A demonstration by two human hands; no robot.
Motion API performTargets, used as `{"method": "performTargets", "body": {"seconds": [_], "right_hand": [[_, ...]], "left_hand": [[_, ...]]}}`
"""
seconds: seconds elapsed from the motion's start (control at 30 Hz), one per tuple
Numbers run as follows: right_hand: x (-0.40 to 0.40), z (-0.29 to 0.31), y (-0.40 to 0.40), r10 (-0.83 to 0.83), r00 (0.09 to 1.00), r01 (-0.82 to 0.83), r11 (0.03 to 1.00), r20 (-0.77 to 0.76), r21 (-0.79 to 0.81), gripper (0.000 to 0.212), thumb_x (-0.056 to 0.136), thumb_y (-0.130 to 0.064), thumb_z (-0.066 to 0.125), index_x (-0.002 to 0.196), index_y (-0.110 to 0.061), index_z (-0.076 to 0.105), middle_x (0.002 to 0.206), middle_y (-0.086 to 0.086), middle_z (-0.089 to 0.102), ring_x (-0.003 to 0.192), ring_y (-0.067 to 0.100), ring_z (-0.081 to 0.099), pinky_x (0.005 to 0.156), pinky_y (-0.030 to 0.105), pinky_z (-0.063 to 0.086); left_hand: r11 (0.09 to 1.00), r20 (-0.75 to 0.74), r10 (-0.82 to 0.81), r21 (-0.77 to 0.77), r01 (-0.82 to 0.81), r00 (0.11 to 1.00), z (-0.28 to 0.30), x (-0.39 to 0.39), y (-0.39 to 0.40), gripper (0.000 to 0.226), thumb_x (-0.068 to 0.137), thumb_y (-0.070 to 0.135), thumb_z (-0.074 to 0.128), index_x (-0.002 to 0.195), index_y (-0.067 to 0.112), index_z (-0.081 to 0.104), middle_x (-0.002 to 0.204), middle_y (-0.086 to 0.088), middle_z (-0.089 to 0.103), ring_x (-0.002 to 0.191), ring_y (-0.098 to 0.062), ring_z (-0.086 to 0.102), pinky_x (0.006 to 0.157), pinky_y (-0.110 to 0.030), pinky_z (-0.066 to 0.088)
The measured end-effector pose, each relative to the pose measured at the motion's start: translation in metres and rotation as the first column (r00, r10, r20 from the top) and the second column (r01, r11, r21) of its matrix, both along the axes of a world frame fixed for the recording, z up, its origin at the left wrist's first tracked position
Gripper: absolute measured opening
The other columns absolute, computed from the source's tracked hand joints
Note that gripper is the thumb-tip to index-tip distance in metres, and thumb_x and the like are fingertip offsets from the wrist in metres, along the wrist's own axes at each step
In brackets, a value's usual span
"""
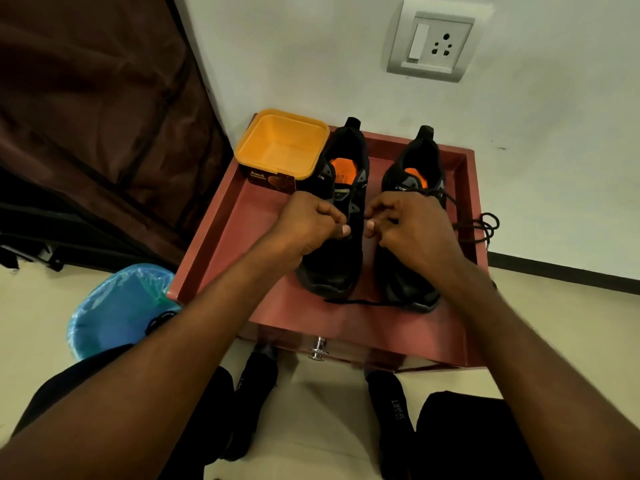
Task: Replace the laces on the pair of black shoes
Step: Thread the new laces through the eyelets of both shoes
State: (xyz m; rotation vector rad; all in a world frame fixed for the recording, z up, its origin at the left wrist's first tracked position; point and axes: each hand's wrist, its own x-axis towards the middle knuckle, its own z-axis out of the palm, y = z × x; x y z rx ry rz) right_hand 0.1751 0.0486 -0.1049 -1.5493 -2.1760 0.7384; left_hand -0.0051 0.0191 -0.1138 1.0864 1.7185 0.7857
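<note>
Black mesh left shoe [341, 216] sits under both hands: left hand [308, 225] and right hand [408, 230] pinch thin black lace [360, 301]; best keep ends even, thread eyelets squarely.

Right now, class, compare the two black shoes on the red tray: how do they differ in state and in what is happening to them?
The left shoe shows bare eyelets, while the right shoe has a dark lace trailing off its side over the tray's edge. Both the left hand and right hand work with curled fingers at the left shoe; the right shoe is only partly covered by the right hand. Both stand upright, toes toward the person, with orange insoles.
</note>
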Motion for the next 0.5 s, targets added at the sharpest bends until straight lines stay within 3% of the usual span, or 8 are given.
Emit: {"method": "performTargets", "body": {"seconds": [0.1,0.27,0.43,0.5], "right_hand": [[0.003,0.003,-0.002,-0.02,1.0,0.02,1.0,-0.018,0.002,0.009,0.088,-0.02,0.074,0.087,-0.028,0.077,0.074,-0.013,0.074,0.067,0.002,0.069,0.073,0.038,0.062],[-0.003,0.002,-0.008,-0.012,1.0,0.011,0.999,0.022,0.046,0.009,0.086,-0.023,0.075,0.091,-0.027,0.081,0.078,-0.012,0.074,0.073,0.002,0.069,0.072,0.029,0.061],[-0.009,0.0,-0.01,-0.041,0.998,0.036,0.995,0.054,0.097,0.006,0.085,-0.026,0.074,0.087,-0.027,0.08,0.072,-0.012,0.072,0.067,0.002,0.066,0.061,0.017,0.051],[-0.013,-0.002,-0.011,-0.035,0.997,0.028,0.994,0.065,0.104,0.006,0.086,-0.025,0.074,0.087,-0.026,0.08,0.072,-0.011,0.072,0.065,0.003,0.066,0.061,0.02,0.053]], "left_hand": [[0.999,0.009,-0.027,-0.019,0.027,1.0,0.004,-0.003,0.001,0.008,0.09,0.007,0.077,0.098,0.008,0.077,0.103,-0.012,0.075,0.085,-0.012,0.061,0.054,-0.017,0.043],[0.999,0.012,-0.041,-0.021,0.041,0.999,0.004,-0.006,0.001,0.009,0.092,0.004,0.073,0.098,0.009,0.078,0.093,-0.004,0.073,0.079,-0.007,0.06,0.048,-0.014,0.043],[0.999,0.026,-0.044,0.01,0.043,0.999,0.003,-0.006,0.0,0.009,0.092,0.004,0.073,0.094,0.011,0.078,0.096,-0.01,0.073,0.08,-0.013,0.06,0.048,-0.015,0.043],[0.999,0.019,-0.053,0.015,0.052,0.998,0.002,-0.006,-0.001,0.009,0.092,0.004,0.073,0.095,0.01,0.078,0.096,-0.011,0.074,0.08,-0.012,0.06,0.049,-0.015,0.043]]}}
